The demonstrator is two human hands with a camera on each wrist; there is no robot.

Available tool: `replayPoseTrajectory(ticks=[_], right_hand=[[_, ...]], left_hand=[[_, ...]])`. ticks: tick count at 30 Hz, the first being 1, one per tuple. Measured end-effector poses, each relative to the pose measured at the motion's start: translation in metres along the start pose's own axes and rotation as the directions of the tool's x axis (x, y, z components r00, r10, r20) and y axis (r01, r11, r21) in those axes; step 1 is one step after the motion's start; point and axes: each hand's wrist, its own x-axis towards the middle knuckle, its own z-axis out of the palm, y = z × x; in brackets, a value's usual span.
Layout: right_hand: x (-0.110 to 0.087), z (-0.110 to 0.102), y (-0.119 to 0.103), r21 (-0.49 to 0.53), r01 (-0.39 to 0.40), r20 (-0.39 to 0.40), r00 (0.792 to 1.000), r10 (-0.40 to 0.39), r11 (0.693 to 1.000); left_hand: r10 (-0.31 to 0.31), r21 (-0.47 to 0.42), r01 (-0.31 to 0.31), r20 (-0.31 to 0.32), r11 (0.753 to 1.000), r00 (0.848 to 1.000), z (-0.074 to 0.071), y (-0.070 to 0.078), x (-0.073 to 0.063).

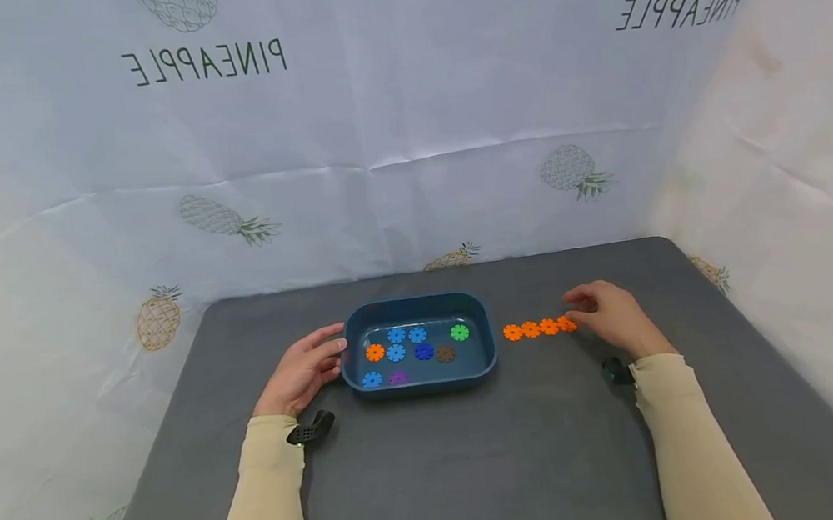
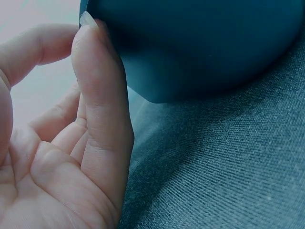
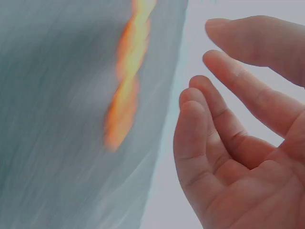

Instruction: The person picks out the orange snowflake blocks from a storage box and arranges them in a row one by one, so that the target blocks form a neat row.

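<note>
At the left end of a dark blue tray [image 1: 421, 388] is my left hand [image 1: 305, 369], its thumb [image 2: 97, 86] and index finger touching the tray's wall [image 2: 200, 52]; the other fingers sit partly hidden behind the thumb. A row of several orange flower-shaped plastic discs [image 1: 530, 329] lies on the table to the right of the tray, end to end. Close to its right end hovers my right hand [image 1: 610, 317], with a gap between thumb and fingers and nothing held. Seen from the right wrist, the orange row [image 3: 126, 71] is blurred and apart from the hand.
Inside the tray lie loose discs: several light blue ones [image 1: 395, 352], an orange one [image 1: 374, 353], a dark blue one [image 1: 423, 350], a brown one [image 1: 445, 354], a green one [image 1: 459, 333] and a purple one [image 1: 398, 377]. A pineapple-printed cloth [image 1: 382, 213] hangs behind the grey table [image 1: 466, 464].
</note>
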Motion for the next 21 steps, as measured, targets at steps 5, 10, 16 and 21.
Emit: replayPoseTrajectory(ticks=[5, 10, 16, 21], right_hand=[[0.017, 0.007, -0.056, 0.02, 0.111, 0.041, 0.993, -0.111, 0.994], [0.041, 0.017, -0.12, 0.012, 0.238, 0.15, 0.96, -0.238, 0.971], [0.065, 0.038, -0.18, -0.059, 0.401, 0.316, 0.876, -0.364, 0.914], [0.077, 0.067, -0.216, -0.108, 0.494, 0.435, 0.804, -0.405, 0.863]], left_hand=[[-0.012, -0.01, 0.012, -0.014, 1.0, 1.0, 0.001, -0.001, 0.002], [-0.024, -0.018, 0.024, -0.029, 1.0, 0.999, 0.001, 0.0, 0.003], [-0.014, -0.017, 0.014, -0.028, 1.0, 0.999, -0.001, 0.001, 0.001], [-0.014, -0.025, 0.014, -0.033, 1.0, 0.999, -0.003, 0.003, -0.002]])
